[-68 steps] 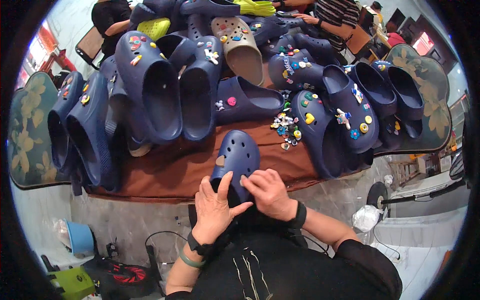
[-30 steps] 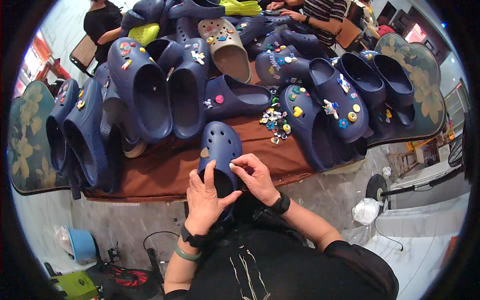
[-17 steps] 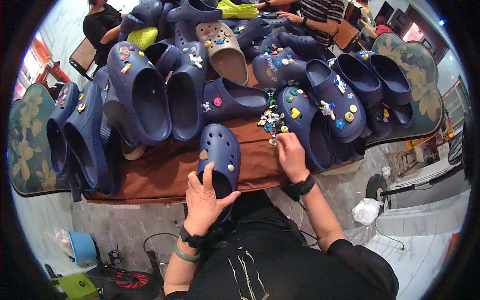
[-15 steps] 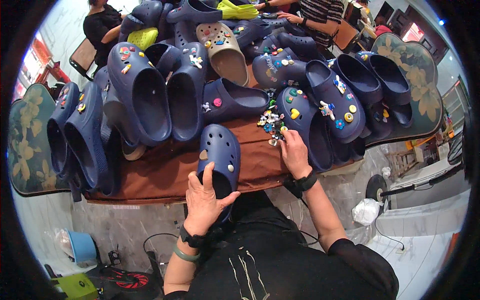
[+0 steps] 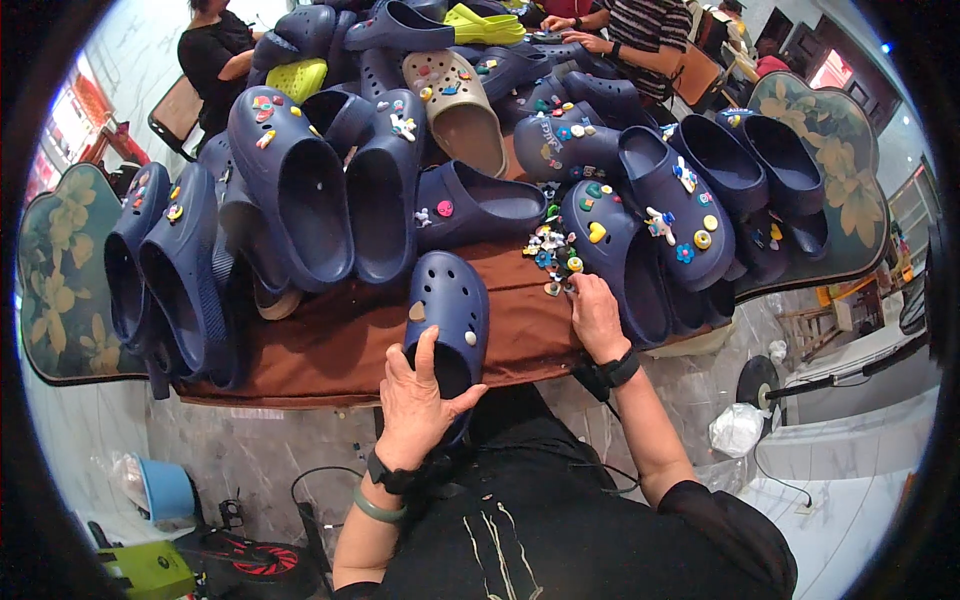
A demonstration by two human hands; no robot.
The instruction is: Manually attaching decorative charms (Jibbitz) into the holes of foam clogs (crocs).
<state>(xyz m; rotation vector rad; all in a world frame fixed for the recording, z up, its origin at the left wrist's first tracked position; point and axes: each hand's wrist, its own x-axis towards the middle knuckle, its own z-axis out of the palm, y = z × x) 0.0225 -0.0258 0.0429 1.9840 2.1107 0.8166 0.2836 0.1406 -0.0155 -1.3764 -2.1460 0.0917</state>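
My left hand grips a navy clog by its opening at the table's near edge, toe pointing away from me. The clog's top has vent holes, with a tan charm and a white charm on it. At the near side of a heap of small colourful shoe charms, my right hand has its thumb and fingers pinched together. Whatever lies between those fingertips is too small to make out. Just beyond them is a yellow charm.
Many navy clogs with charms crowd the brown-covered table, including a decorated clog on the right. A beige clog and lime-green clogs lie farther back. Co-workers are at the far side. A blue bucket stands lower left.
My right fingertips have drawn back slightly toward me from the charm heap, uncovering a yellow charm. My left hand keeps its hold on the clog. The whole view has shifted a little.
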